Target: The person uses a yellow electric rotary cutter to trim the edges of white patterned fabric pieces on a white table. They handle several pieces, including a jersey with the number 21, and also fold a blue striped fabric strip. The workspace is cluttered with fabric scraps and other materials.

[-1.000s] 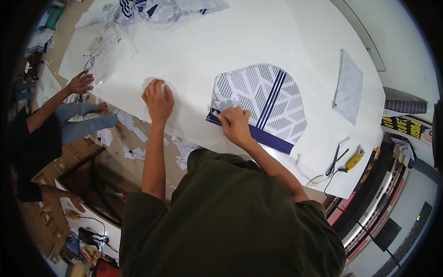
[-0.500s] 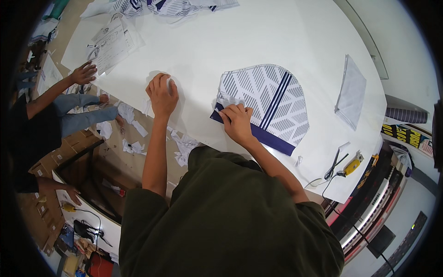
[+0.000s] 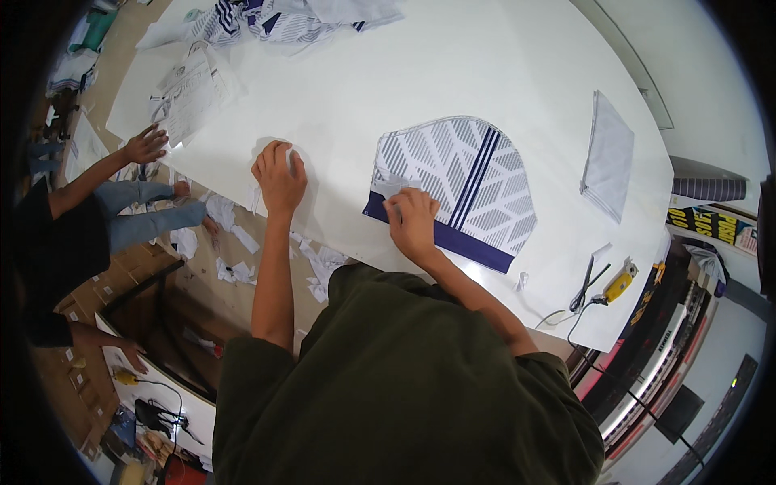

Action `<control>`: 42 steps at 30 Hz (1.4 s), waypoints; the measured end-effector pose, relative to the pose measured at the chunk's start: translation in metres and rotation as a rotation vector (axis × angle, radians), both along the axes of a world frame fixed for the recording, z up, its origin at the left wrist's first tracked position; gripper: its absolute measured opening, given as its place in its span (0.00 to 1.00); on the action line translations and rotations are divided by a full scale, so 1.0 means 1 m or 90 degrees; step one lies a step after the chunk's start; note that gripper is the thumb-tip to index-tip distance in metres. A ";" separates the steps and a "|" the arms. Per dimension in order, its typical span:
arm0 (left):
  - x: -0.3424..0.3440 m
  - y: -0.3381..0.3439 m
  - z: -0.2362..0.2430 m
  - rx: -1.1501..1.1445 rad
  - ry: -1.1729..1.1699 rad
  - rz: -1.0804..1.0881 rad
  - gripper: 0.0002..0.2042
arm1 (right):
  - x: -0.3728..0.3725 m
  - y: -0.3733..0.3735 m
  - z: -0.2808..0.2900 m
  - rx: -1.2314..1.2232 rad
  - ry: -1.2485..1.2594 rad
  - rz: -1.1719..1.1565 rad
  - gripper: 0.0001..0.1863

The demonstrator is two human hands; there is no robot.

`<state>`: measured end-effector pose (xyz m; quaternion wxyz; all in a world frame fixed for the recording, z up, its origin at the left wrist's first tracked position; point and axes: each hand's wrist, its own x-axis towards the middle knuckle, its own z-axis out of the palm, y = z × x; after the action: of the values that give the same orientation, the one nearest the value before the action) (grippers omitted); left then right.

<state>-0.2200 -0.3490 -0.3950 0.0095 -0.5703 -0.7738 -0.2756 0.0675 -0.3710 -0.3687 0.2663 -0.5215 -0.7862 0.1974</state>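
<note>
My right hand [image 3: 414, 220] is resting on the panel [image 3: 465, 187], lying flat on the table [image 3: 339, 97]; its fingers are bunching, but I cannot tell whether they're pinching cloth. My left is curling, well apart, its grip unclear. With one hand touching, any sideways pull could be skewing the panel.

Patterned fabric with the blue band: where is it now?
In the head view, the patterned fabric lies right of centre on the white table, the right hand at its lower left.
</note>
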 end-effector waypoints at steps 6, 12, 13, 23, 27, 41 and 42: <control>0.000 -0.001 0.000 0.024 0.010 -0.008 0.13 | 0.008 0.002 0.019 0.042 -0.048 0.104 0.06; 0.002 0.000 0.002 0.048 0.011 -0.015 0.11 | 0.004 0.001 0.004 -0.024 -0.037 0.089 0.07; 0.001 0.000 0.002 0.045 0.013 -0.015 0.12 | 0.007 0.001 -0.001 -0.023 -0.050 0.036 0.08; 0.000 -0.001 0.001 0.027 0.011 -0.013 0.13 | 0.011 0.015 0.011 -0.047 -0.123 -0.053 0.20; 0.001 -0.001 0.000 0.036 0.022 -0.013 0.12 | 0.008 0.015 0.009 -0.081 -0.114 -0.050 0.17; 0.108 0.058 0.043 -0.346 -0.259 -0.142 0.19 | -0.008 0.019 0.010 -0.077 0.007 -0.012 0.10; 0.116 0.065 0.044 -0.357 -0.230 -0.151 0.20 | -0.009 0.018 0.009 -0.075 0.028 -0.009 0.10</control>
<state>-0.1038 -0.2843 -0.3506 -0.3166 -0.5784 -0.7371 -0.1479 0.0587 -0.3534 -0.3601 0.2537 -0.5375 -0.7635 0.2525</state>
